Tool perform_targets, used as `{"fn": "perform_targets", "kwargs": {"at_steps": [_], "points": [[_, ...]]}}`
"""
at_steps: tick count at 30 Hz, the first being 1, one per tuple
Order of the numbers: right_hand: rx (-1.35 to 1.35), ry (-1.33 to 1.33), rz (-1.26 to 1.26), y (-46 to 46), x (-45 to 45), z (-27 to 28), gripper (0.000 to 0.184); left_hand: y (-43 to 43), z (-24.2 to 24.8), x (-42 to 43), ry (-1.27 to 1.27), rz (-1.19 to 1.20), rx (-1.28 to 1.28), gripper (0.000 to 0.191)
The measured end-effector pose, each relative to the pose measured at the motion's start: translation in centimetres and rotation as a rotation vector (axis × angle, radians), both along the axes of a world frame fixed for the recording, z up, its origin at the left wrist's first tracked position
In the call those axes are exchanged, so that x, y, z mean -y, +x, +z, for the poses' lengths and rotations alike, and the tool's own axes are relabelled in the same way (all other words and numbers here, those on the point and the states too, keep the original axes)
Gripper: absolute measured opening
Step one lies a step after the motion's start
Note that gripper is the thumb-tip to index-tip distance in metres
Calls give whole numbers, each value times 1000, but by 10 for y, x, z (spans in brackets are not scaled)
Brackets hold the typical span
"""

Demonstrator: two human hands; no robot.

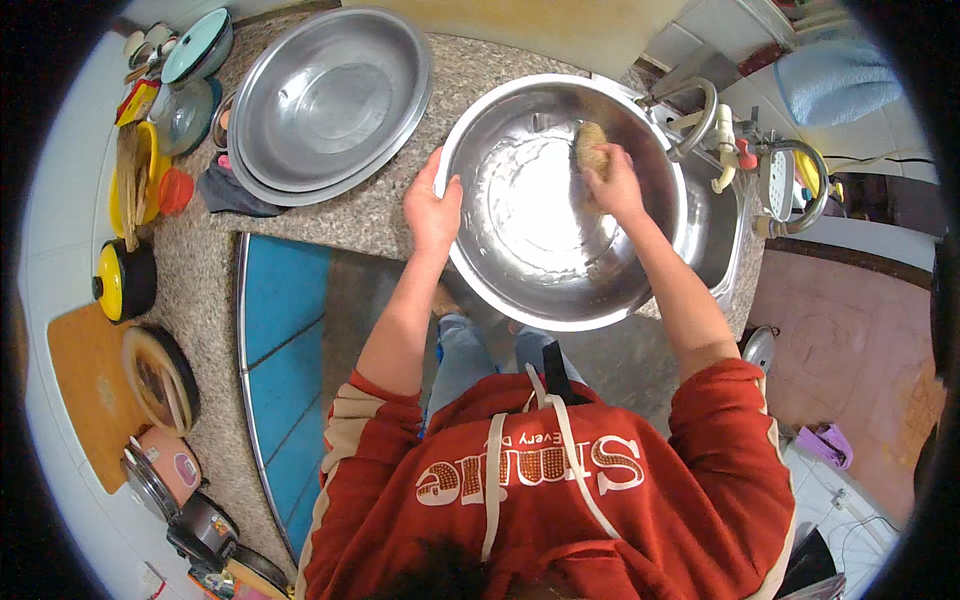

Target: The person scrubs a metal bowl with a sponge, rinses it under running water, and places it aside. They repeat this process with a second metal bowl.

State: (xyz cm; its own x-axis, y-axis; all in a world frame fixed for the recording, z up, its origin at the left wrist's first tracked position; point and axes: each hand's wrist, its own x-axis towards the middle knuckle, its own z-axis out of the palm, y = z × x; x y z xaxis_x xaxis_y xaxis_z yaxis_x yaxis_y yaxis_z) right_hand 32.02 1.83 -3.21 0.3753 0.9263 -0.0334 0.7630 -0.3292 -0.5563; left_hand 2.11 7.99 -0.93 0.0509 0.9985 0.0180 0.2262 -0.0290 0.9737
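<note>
A large stainless steel basin [525,277] is held in front of me, overlapping the counter's front edge and part of the sink. My left hand [433,206] grips its left rim, with the thumb on the inner side. Inside the basin, my right hand [616,180] has its fingers closed around a tan scrubber [590,142], which looks like a piece of loofah. The scrubber lies against the inner wall on the far right side. Bright glare covers much of the basin's bottom, so I cannot tell how much water is there.
Two nested metal basins [337,97] rest on the granite counter [360,217] over a dark cloth [232,191]. Behind the held basin's right side are the sink [709,217] and taps [724,150]. A black pot with a yellow lid [112,281] and a cutting board [90,390] line the left wall.
</note>
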Motion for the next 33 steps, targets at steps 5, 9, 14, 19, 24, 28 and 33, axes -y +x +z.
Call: {"fn": "perform_targets", "kwargs": {"at_steps": [5, 9, 14, 19, 24, 28, 33], "points": [[-5, 404, -180, -40, -51, 2, 44, 1, 5, -3, -2, -47, 16, 40], [-213, 396, 23, -135, -81, 14, 44, -2, 2, -5, 20, -45, -23, 38], [-115, -39, 845, -127, 23, 24, 29, 2, 6, -1, 18, 18, -55, 38], [36, -267, 865, -33, 31, 64, 44, 5, 2, -1, 35, 36, -37, 39], [339, 60, 515, -46, 15, 34, 56, 3, -4, -4, 29, 22, -53, 42], [610, 163, 771, -45, -34, 35, 36, 2, 5, -3, 40, 0, -101, 44], [921, 99, 774, 38, -50, 54, 24, 2, -6, -9, 84, -27, -51, 47]]}}
